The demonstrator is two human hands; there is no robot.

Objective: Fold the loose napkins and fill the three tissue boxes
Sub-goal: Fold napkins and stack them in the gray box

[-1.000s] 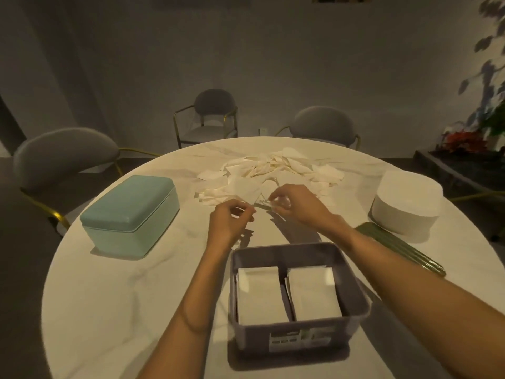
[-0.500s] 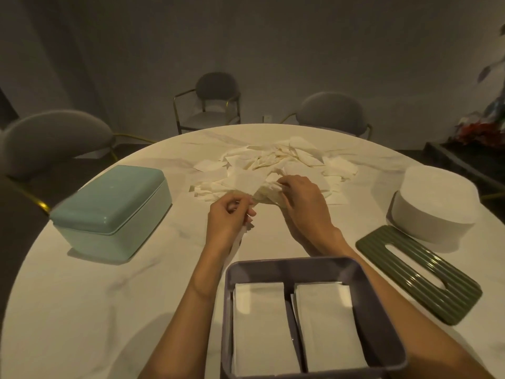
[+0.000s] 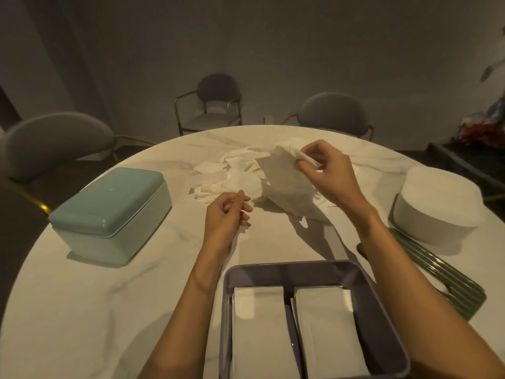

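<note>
A loose napkin (image 3: 287,184) hangs above the napkin pile (image 3: 232,176) at the worktop's (image 3: 109,296) far side, its top edge pinched by the right hand (image 3: 325,170). The left hand (image 3: 226,217) is loosely curled below; whether it holds anything I cannot tell. This looks like the pick-up before folding; next, catch the free corner, fold, and lay it in the purple box (image 3: 382,310).

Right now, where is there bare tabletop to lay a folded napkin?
Bare marble lies between the teal box and the purple tray, below the left hand. Crowded: the loose napkin pile at the far centre, and the right edge with the white box and green lid.
</note>
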